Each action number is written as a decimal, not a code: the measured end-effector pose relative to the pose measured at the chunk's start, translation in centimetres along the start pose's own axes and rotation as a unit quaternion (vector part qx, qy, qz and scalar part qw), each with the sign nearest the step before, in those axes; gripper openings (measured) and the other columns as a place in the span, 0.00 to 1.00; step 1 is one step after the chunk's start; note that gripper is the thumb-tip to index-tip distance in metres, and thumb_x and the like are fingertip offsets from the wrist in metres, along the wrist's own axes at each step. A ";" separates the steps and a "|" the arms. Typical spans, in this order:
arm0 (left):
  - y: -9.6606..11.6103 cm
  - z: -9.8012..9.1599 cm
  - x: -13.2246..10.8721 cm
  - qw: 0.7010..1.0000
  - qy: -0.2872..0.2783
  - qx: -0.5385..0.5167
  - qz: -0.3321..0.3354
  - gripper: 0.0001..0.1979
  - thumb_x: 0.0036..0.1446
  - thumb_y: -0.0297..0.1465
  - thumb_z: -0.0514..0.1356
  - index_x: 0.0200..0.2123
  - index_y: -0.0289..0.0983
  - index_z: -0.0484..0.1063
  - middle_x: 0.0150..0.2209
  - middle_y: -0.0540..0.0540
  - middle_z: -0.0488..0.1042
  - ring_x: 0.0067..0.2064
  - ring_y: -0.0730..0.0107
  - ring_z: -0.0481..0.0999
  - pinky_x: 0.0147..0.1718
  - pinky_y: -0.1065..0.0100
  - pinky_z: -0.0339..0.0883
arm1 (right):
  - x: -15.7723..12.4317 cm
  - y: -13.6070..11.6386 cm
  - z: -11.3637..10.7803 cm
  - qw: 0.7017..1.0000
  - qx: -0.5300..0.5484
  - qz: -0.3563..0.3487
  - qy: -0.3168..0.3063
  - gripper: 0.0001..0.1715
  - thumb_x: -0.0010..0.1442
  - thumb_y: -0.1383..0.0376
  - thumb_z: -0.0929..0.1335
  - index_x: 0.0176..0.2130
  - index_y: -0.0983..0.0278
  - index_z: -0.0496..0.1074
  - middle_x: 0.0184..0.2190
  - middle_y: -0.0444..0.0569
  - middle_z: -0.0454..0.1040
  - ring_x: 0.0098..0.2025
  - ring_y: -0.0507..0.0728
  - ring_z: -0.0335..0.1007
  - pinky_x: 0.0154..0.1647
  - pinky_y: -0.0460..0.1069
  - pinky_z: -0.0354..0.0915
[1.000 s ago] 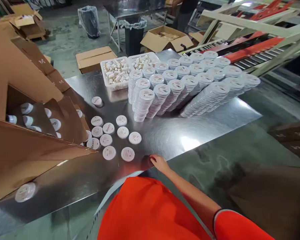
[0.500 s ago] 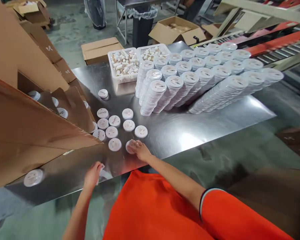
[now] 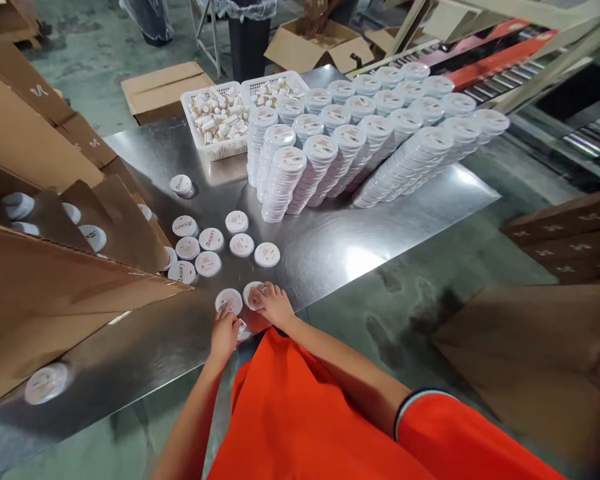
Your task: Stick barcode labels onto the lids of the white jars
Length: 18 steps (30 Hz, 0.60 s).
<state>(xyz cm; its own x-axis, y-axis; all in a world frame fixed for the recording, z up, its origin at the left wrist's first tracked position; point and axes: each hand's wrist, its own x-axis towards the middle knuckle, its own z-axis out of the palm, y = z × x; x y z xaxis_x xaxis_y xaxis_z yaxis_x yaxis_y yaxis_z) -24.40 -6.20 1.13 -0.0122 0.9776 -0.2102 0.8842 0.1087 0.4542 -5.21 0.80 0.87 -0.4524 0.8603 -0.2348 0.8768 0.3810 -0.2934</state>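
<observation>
My left hand (image 3: 225, 331) presses its fingertips on a round white lid (image 3: 229, 301) near the front of the steel table (image 3: 325, 267), and a small white piece (image 3: 241, 328) shows beside that hand. My right hand (image 3: 273, 305) grips a second round white lid (image 3: 253, 295), partly hidden under its fingers. Several more printed lids (image 3: 209, 264) lie flat just beyond my hands. Behind them rise several long stacks of white lids (image 3: 285, 183), leaning in rows.
A white plastic basket (image 3: 215, 152) of small cream-coloured cylinders stands behind the stacks. A cardboard carton (image 3: 80, 293) with white lids inside crowds the table's left side, and one lid (image 3: 47, 383) lies near it. A roller conveyor (image 3: 495, 83) runs behind the table.
My left hand has moved in from the table's front edge onto a lid beside my right hand. My right hand stays on its lid, and the view has shifted slightly.
</observation>
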 end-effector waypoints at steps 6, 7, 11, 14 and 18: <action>0.3 0.3 -2.3 0.999 0.051 -0.011 -0.016 0.11 0.62 0.29 0.54 0.28 0.38 0.71 0.64 0.41 0.67 0.68 0.48 0.57 0.64 0.45 0.55 | 0.3 -0.9 0.7 0.999 0.003 -0.033 0.009 0.35 0.60 0.60 0.69 0.65 0.53 0.60 0.65 0.57 0.58 0.57 0.66 0.61 0.51 0.57 0.61; -0.3 0.2 -2.5 0.998 0.050 -0.006 -0.026 0.11 0.62 0.28 0.54 0.26 0.38 0.70 0.64 0.42 0.67 0.69 0.46 0.55 0.64 0.43 0.55 | 0.4 -0.8 0.9 0.999 0.002 -0.036 0.011 0.36 0.60 0.60 0.69 0.65 0.54 0.60 0.67 0.57 0.56 0.59 0.67 0.60 0.53 0.57 0.60; -1.3 0.7 -3.3 0.998 0.026 -0.013 -0.056 0.12 0.60 0.27 0.54 0.23 0.38 0.68 0.64 0.39 0.66 0.66 0.46 0.62 0.59 0.48 0.63 | 0.3 -0.5 1.7 0.997 -0.005 -0.071 0.005 0.36 0.61 0.61 0.68 0.66 0.58 0.59 0.71 0.57 0.49 0.65 0.68 0.53 0.58 0.60 0.57; -0.5 1.4 -3.7 0.996 0.032 0.013 -0.079 0.12 0.58 0.27 0.56 0.22 0.38 0.68 0.62 0.39 0.68 0.60 0.47 0.69 0.56 0.48 0.66 | 0.4 -0.6 1.9 0.997 -0.013 -0.081 -0.007 0.35 0.62 0.63 0.66 0.66 0.60 0.58 0.71 0.59 0.49 0.64 0.68 0.55 0.58 0.59 0.59; 0.5 1.4 -3.8 0.995 0.034 0.023 -0.091 0.11 0.58 0.29 0.56 0.23 0.38 0.69 0.63 0.39 0.68 0.51 0.53 0.75 0.53 0.50 0.68 | 0.4 -1.2 1.4 0.997 -0.012 -0.076 -0.023 0.36 0.61 0.63 0.67 0.66 0.61 0.58 0.71 0.59 0.49 0.65 0.67 0.55 0.58 0.58 0.60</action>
<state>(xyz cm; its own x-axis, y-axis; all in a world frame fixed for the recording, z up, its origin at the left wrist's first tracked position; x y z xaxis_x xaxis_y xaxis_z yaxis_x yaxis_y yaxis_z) -23.24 -10.06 1.00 -0.2049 0.9526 -0.2250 0.8851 0.2785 0.3728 -6.68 0.22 -0.17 -0.5874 0.7754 -0.2318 0.8006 0.5146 -0.3070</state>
